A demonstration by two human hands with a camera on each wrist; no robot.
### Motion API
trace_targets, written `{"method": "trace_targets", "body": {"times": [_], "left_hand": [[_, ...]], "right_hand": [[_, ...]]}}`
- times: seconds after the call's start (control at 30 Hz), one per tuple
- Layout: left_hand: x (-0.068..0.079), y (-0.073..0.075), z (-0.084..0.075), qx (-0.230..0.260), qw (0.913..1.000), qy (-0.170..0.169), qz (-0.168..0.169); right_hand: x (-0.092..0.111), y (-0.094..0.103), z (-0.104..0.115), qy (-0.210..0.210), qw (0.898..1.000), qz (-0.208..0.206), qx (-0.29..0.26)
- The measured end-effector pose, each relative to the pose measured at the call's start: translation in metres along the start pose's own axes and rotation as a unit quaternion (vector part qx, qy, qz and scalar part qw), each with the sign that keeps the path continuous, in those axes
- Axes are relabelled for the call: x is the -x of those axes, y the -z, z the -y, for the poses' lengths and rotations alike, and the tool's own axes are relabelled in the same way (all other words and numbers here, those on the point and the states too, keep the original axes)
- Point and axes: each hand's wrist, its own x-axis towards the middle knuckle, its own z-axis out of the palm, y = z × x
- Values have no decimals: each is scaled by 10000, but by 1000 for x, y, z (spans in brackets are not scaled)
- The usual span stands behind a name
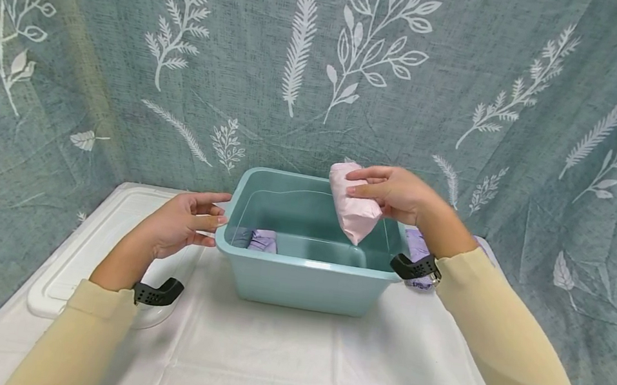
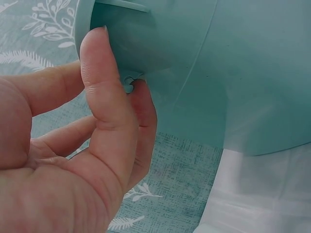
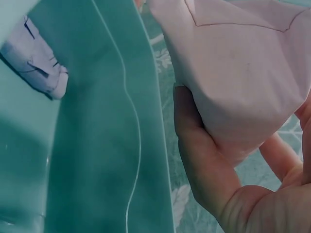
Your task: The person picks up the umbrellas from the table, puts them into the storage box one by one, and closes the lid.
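Observation:
A teal plastic bin (image 1: 305,285) stands on the white-covered table. My left hand (image 1: 184,222) grips its left end by the rim; in the left wrist view the thumb (image 2: 104,87) lies against the bin wall and other fingers curl behind. Above the bin's right part, my right hand (image 1: 398,194) holds a folded pink garment (image 1: 351,201), tilted, its lower end pointing down. A stitched seam crosses the pink garment (image 3: 243,73) in the right wrist view. Inside the bin, at the left, lies a rolled lavender garment (image 1: 264,240), next to a greyish-blue piece (image 1: 242,237).
A white lid (image 1: 96,249) lies on the table to the left, partly behind my left arm. Purple folded cloth (image 1: 417,243) sits right of the bin, partly covered by my right wrist and its black strap (image 1: 416,267). A leaf-patterned curtain (image 1: 245,47) hangs close behind the bin.

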Motion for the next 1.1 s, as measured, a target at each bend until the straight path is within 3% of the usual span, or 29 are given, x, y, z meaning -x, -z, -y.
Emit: {"method": "trace_targets", "body": {"times": [0.5, 1.1], "left_hand": [[-2, 0, 2, 44, 10000, -22, -9], [2, 0, 0, 6, 10000, 26, -8]], "right_hand": [[-34, -9, 1, -664, 9942, 755, 373], [-70, -22, -11, -980, 9787, 1724, 522]]}}
